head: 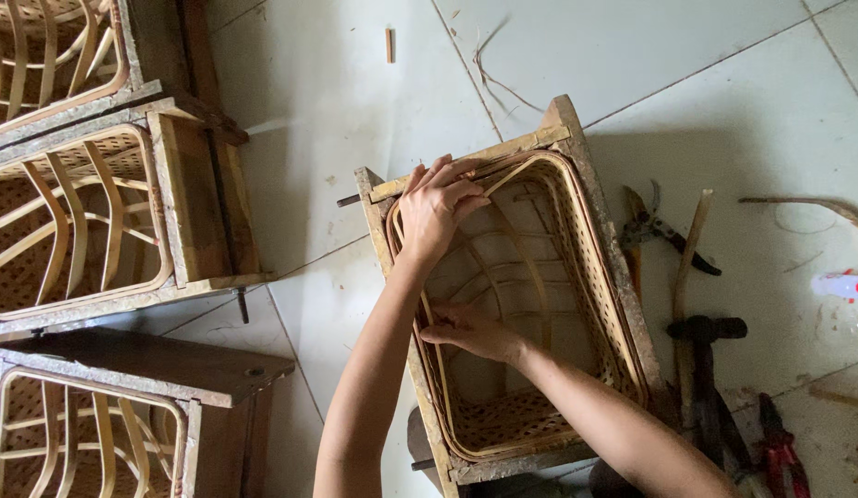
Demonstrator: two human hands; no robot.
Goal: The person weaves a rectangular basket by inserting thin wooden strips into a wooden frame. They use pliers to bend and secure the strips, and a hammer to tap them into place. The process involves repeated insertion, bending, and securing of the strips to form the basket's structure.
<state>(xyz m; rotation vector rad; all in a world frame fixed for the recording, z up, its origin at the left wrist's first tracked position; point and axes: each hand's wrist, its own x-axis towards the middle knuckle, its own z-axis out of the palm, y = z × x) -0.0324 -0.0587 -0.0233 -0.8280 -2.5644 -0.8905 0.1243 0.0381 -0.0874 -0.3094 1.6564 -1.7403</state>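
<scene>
A woven bamboo basket (577, 267) sits inside a rough wooden frame mould (623, 295) on the tiled floor. My left hand (435, 205) grips the far left corner of the basket rim, fingers curled over a thin bamboo strip (505, 177) that runs along the rim. My right hand (472, 330) reaches inside the basket and presses against the left inner wall, fingers on the rim strip. Both forearms come up from the bottom of the view.
Three more wooden moulds with baskets stand at the left (78, 221), (97, 424), (51, 51). Pruning shears (664, 231), a hammer (706, 369), red-handled pliers (780, 452) and bamboo strips (687, 258) lie on the right. A white spray bottle (840, 286) is at the far right.
</scene>
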